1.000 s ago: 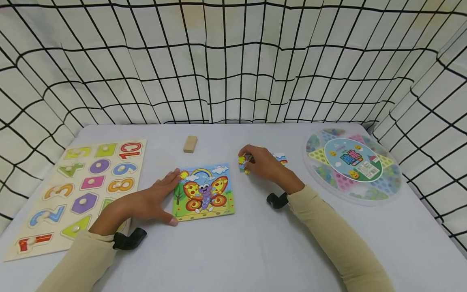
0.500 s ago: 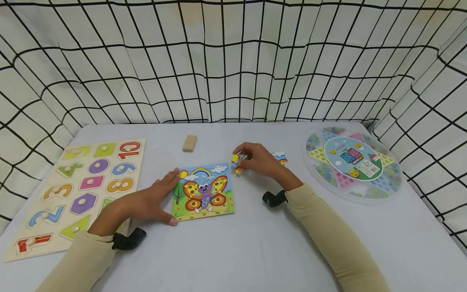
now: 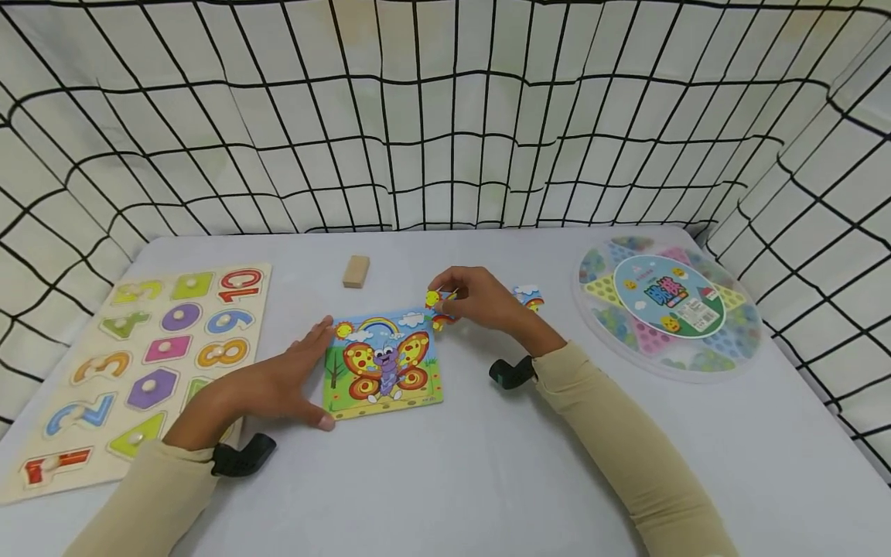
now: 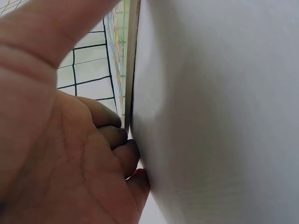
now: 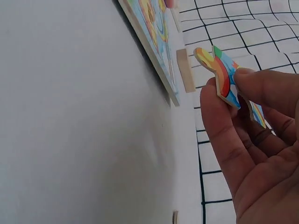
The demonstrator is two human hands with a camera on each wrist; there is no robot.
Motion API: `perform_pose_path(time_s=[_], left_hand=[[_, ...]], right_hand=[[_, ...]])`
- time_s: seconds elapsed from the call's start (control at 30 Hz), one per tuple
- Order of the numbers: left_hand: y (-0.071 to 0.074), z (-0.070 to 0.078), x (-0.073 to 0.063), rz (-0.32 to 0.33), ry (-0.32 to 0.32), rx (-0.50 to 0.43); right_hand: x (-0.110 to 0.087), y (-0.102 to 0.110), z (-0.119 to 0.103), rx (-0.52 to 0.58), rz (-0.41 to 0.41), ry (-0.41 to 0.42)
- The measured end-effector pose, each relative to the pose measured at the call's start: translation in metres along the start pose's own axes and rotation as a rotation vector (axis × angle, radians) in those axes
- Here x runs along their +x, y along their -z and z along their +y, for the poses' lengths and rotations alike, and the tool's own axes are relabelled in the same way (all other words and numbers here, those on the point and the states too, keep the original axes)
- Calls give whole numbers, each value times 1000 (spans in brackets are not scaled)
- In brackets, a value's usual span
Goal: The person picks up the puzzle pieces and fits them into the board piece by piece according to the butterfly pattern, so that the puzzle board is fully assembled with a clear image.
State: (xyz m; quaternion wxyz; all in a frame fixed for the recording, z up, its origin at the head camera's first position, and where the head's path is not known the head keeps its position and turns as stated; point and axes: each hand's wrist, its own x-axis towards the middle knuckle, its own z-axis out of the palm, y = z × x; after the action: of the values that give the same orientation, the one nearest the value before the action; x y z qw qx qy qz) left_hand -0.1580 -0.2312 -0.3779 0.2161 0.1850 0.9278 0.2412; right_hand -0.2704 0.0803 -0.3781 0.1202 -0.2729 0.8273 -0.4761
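A square butterfly puzzle board (image 3: 383, 363) lies flat on the table in the head view. My left hand (image 3: 278, 391) rests at its left side, fingers spread along the edge, with the thumb at the near corner and the fingertips at the far corner. Just beyond the board's far right corner, my right hand (image 3: 480, 300) pinches a colourful jigsaw puzzle piece (image 5: 226, 77) between thumb and fingers. The right wrist view shows the piece's knob and wooden edge, raised above the tabletop. Another puzzle piece (image 3: 529, 298) lies behind the right wrist, partly hidden.
A wooden number-and-shape peg board (image 3: 149, 371) covers the table's left side. One small wooden block (image 3: 356, 271) sits behind the butterfly board. At the right lies a round clear game case (image 3: 668, 309) with coloured contents. Black-grid netting (image 3: 431, 139) stands around the table's back and sides.
My right hand has moved left toward the butterfly board with the puzzle piece in its fingers. The left hand stays at the board's edge. The head view has shifted slightly.
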Motion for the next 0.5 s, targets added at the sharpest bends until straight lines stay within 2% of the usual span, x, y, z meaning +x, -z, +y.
perform_pose_path(time_s=[0.33, 0.5], left_hand=[[0, 0, -2, 1, -5, -20], [0, -1, -1, -6, 1, -6]], right_hand=[[2, -2, -8, 24, 7, -17], [8, -6, -8, 67, -51, -5]])
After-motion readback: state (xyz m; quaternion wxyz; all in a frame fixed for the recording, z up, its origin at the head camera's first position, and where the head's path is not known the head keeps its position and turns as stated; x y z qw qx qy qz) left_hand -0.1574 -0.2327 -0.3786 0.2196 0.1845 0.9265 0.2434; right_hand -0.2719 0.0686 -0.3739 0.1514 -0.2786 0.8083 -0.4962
